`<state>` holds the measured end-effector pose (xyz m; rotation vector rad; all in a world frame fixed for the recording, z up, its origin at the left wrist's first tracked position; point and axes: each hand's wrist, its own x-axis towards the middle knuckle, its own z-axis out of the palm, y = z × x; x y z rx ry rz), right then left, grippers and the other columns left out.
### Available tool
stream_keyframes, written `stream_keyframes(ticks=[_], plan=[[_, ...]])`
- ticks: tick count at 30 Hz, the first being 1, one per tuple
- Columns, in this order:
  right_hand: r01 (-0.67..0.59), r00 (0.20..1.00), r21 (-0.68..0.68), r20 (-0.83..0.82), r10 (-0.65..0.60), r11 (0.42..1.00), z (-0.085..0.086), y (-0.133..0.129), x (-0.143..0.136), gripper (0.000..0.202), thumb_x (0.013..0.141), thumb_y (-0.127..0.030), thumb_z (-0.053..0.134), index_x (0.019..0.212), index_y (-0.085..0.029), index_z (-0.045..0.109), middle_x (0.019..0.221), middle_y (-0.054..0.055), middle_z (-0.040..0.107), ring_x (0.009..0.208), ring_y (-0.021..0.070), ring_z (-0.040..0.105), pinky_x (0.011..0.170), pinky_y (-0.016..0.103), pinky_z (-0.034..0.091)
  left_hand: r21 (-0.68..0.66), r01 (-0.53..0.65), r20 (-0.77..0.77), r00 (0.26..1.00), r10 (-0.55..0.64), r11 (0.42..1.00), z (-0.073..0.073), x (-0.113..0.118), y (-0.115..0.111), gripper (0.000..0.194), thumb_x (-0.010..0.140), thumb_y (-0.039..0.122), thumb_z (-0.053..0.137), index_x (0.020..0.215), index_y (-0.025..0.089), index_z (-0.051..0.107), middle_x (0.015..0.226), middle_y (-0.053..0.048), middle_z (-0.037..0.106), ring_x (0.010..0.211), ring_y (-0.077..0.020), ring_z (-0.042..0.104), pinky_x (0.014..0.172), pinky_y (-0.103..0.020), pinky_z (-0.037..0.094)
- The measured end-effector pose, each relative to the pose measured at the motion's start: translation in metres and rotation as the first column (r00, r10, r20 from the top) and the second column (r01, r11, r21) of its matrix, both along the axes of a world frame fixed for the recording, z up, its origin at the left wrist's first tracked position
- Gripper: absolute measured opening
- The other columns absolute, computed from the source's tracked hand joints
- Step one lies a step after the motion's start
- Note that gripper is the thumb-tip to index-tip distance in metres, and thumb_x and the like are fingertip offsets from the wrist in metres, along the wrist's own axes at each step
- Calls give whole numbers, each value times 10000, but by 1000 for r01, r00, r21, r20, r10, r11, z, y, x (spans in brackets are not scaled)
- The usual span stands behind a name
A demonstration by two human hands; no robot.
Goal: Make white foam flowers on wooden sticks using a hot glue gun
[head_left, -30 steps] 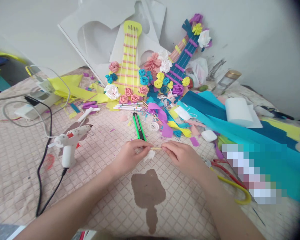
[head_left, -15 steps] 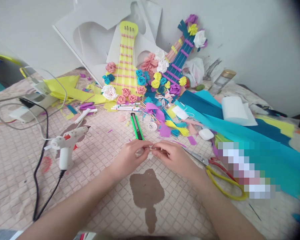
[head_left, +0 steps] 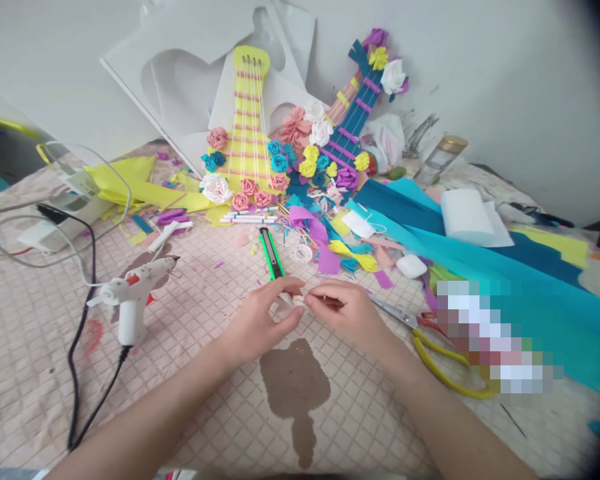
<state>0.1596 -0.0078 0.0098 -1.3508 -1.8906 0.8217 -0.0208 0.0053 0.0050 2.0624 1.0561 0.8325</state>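
Observation:
Near the middle of the table, my left hand has its thumb and fingers apart, around a small whitish piece. My right hand pinches at the right end of that small piece, which is too small to make out well. Just behind my left hand lies a green utility knife. Scissors with yellow and red handles lie to the right, partly behind my right forearm. A white glue gun stands at the left.
Yellow and blue paper guitars with flowers lean at the back. Paper scraps and turquoise sheets cover the right. A black cord runs down the left side beside a power strip.
The thumb of my left hand has moved away from its fingers, opening a gap. My right hand stays pinched close by. The view has shifted slightly.

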Motion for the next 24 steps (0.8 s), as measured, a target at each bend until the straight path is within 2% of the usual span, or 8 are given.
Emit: stream_keyframes(ticks=[5, 9, 15, 22, 24], plan=[[17, 1000, -6, 2, -17, 1000, 2, 0, 0, 150, 805, -204, 540, 713, -155, 649, 668, 9, 613, 589, 101, 520, 523, 221, 370, -145, 4, 78, 997, 7, 989, 1, 2, 0, 169, 831, 262, 528, 941, 167, 614, 878, -37, 681, 771, -134, 620, 724, -252, 493], [5, 998, 41, 59, -7, 999, 0, -1, -1, 153, 801, -200, 546, 698, -154, 651, 640, 1, 594, 558, 91, 487, 515, 225, 350, -113, -23, 99, 995, 34, 993, -2, 4, 1, 142, 832, 242, 533, 872, 162, 643, 817, -26, 685, 745, -121, 613, 725, -239, 481], [-17, 1000, 30, 21, 16, 999, -2, -1, 0, 132, 810, -233, 560, 803, -173, 677, 703, 0, 631, 591, 90, 517, 529, 216, 370, -122, -39, 91, 995, 50, 992, -4, 3, 1, 131, 822, 232, 537, 875, 172, 640, 817, -17, 679, 755, -121, 612, 735, -246, 476], [11, 999, 17, -32, -11, 1000, 1, 0, 1, 147, 808, -224, 564, 770, -161, 691, 721, 22, 646, 602, 103, 536, 536, 231, 393, -337, -32, 124, 989, 78, 941, 2, 5, 0, 257, 772, 282, 590, 1012, 190, 595, 1044, -51, 645, 930, -164, 594, 749, -258, 486], [5, 999, 9, -36, -5, 1000, 2, 0, 1, 152, 806, -229, 568, 766, -154, 694, 726, 33, 650, 614, 112, 548, 542, 237, 401, -393, -27, 106, 992, 75, 919, 1, 5, 0, 254, 770, 301, 593, 999, 193, 609, 999, -46, 656, 878, -158, 602, 726, -256, 490]])
